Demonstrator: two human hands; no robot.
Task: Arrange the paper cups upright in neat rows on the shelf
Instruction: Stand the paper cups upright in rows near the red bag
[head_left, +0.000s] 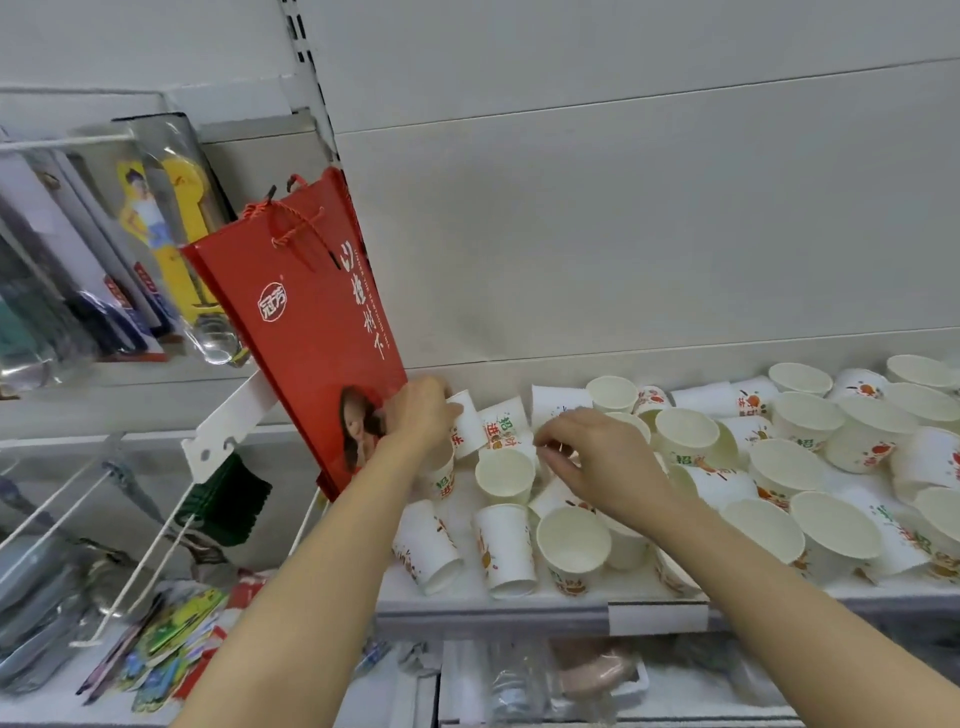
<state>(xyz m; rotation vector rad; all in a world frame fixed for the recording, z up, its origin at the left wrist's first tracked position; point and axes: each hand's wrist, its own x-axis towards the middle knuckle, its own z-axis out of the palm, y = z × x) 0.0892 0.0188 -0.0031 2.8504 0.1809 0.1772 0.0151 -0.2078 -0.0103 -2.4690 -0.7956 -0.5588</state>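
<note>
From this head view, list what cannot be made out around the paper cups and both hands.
- Left hand: its fingers curl round a white printed paper cup; the grip's inner side is hidden by the hand.
- Right hand: fingertips curl downward; whether they pinch anything is hidden by the hand.
- White shelf: its right end is cut off by the frame edge.
- Cup print: too blurred to read.

White printed paper cups (685, 441) are lying jumbled across the shelf (493, 603), some standing upright, others tipped over toward three o'clock and nine.
</note>
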